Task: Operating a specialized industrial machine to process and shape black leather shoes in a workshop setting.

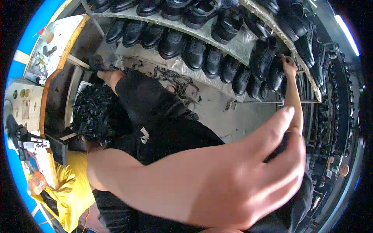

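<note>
My right arm reaches up to the rack at the right. My right hand is closed at the top of a black shoe, which stands in a row of similar shoes. My left forearm crosses the foreground, very close and large. At its end my left hand has the thumb stretched away from the fingers, and nothing shows in it. Its fingers, partly hidden and a little blurred, overlap my right arm; whether they touch it I cannot tell.
Two pale shelves of black shoes curve across the top. Dark strips fill a bin beside my legs, and more scraps litter the floor. Left stand a worktable, a machine and a yellow cloth. Racks of shoes line the right.
</note>
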A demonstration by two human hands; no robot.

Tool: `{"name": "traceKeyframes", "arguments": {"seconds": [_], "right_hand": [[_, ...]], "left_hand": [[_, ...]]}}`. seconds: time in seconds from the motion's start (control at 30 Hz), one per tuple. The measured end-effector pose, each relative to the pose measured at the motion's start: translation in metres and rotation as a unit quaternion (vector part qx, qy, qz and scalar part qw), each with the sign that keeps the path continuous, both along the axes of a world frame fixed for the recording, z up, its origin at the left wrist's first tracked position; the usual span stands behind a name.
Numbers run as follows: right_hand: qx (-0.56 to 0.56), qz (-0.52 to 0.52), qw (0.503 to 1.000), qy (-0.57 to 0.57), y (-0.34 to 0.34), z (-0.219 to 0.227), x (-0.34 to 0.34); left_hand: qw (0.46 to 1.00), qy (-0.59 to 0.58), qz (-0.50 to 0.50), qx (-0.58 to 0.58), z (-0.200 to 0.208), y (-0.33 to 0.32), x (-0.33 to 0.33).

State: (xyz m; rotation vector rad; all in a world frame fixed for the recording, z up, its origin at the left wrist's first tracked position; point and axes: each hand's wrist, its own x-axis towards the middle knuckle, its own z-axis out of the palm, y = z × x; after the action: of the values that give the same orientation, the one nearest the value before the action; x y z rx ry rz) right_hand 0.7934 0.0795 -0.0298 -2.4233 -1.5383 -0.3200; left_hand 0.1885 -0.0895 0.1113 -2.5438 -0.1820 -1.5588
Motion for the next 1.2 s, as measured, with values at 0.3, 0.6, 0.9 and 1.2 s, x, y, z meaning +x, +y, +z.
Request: {"name": "traceKeyframes", "arguments": {"seconds": [0.3,0.6,0.9,1.2], "right_hand": [[-0.04,-0.067,0.972,-0.224,-0.106,-0.009,0.064],[0.024,0.203,0.929,0.307,-0.139,0.067,-0.281],[-0.461,0.166,0.512,0.705,-0.034,0.005,-0.554],[-0.343,0.237,0.217,0.883,0.003,-0.103,-0.643]], "left_hand": [[0.879,0.179,-0.104,-0.43,-0.087,0.041,-0.028],[0.69,-0.105,-0.129,-0.704,-0.186,0.059,-0.055],[0.477,-0.544,-0.265,-0.638,-0.224,0.006,-0.169],[0.513,-0.719,0.113,-0.455,-0.189,-0.062,-0.234]]}}
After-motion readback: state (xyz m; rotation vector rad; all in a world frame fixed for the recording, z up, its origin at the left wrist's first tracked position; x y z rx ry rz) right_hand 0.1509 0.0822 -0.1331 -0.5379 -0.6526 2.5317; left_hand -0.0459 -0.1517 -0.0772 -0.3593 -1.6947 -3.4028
